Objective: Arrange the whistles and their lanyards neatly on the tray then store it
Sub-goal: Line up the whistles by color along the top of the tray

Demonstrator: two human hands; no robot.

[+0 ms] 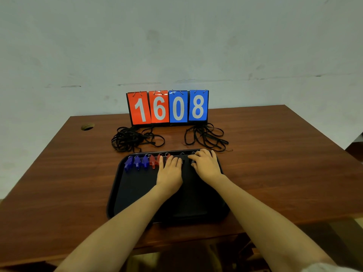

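**Two tangles behind a tidy row**

On the tray, whistles line the far rim: blue at its left end, red midway, black under the hands. The left hand lies flat, fingers straight on the red ones. The right hand curls over the black ones, its grip hidden. A nudge could skew the row. Beyond the tray, two knotted lanyard heaps may snag; a scoreboard stands behind them.
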